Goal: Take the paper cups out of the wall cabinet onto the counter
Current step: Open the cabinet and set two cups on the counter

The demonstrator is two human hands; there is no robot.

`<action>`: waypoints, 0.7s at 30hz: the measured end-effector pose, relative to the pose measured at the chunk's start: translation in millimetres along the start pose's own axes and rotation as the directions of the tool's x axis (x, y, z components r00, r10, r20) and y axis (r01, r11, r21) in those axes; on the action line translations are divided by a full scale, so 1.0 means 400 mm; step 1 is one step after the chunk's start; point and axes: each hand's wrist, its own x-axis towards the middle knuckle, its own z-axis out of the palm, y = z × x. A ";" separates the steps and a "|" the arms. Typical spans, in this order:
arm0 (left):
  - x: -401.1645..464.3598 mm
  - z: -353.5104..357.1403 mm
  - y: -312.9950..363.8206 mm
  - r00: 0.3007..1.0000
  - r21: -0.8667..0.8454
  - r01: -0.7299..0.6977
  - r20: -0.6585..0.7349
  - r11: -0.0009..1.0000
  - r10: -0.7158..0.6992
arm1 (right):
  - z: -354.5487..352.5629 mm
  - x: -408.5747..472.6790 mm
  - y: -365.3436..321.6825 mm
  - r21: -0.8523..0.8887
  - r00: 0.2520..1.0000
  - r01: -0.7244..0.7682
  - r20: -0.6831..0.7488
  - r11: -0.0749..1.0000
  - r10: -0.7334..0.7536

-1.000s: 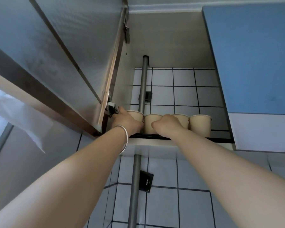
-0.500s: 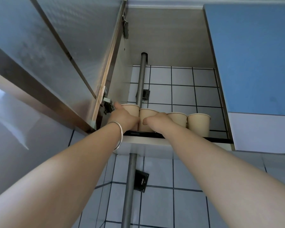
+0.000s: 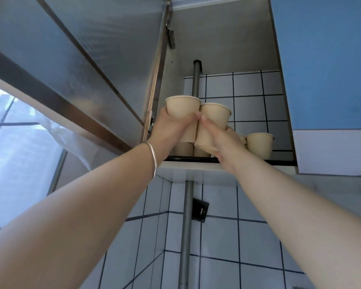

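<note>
My left hand (image 3: 168, 130) grips a beige paper cup (image 3: 181, 107) lifted above the cabinet shelf (image 3: 279, 162). My right hand (image 3: 223, 142) holds a second paper cup (image 3: 215, 115) right beside it, the two cups touching. Both held cups are raised clear of the shelf. Below them two more cups (image 3: 183, 149) still stand on the shelf, partly hidden by my hands. Another cup (image 3: 258, 144) stands at the right, with one more mostly hidden behind my right hand. The counter is out of view.
The open cabinet door (image 3: 92, 59) hangs at the left, its hinge close to my left hand. A blue closed door (image 3: 325, 63) borders the right. A grey vertical pipe (image 3: 188, 226) runs through the shelf along the tiled wall. A window (image 3: 13, 142) lies far left.
Both hands closed on one cup each and lifted them up off the shelf. The view has come closer to the cabinet.
</note>
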 end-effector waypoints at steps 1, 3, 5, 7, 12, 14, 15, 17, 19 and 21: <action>-0.019 -0.005 0.007 1.000 -0.020 0.015 0.018 1.000 -0.014 | -0.007 -0.020 0.000 0.026 0.999 -0.007 0.037 1.000 0.006; -0.069 -0.015 0.022 0.998 -0.057 0.043 0.036 0.997 -0.041 | -0.022 -0.062 0.003 0.067 0.997 -0.003 0.072 0.998 -0.002; -0.123 -0.027 0.028 0.997 -0.063 0.076 0.040 0.995 -0.073 | -0.034 -0.111 0.012 0.095 0.997 -0.007 0.079 0.995 0.000; -0.179 -0.038 0.025 0.993 -0.046 0.109 0.041 0.993 -0.108 | -0.045 -0.168 0.024 0.115 0.997 -0.017 0.076 0.993 0.009; -0.357 -0.075 0.034 0.975 0.046 0.223 -0.022 0.974 -0.222 | -0.062 -0.320 0.070 0.190 0.991 -0.097 0.105 0.977 0.078; -0.431 -0.104 0.038 0.965 0.052 0.256 -0.061 0.965 -0.253 | -0.059 -0.387 0.098 0.211 0.985 -0.151 0.114 0.966 0.129; -0.469 -0.121 0.042 0.960 0.048 0.272 -0.079 0.961 -0.268 | -0.056 -0.423 0.117 0.221 0.981 -0.176 0.124 0.959 0.152; -0.544 -0.161 0.055 0.944 0.061 0.309 -0.142 0.949 -0.298 | -0.042 -0.503 0.146 0.238 0.964 -0.241 0.169 0.941 0.204; -0.617 -0.207 0.073 0.920 0.100 0.352 -0.220 0.931 -0.324 | -0.017 -0.583 0.168 0.253 0.941 -0.310 0.217 0.916 0.259; -0.688 -0.264 0.095 0.890 0.135 0.403 -0.288 0.905 -0.353 | 0.016 -0.666 0.175 0.270 0.912 -0.383 0.260 0.883 0.316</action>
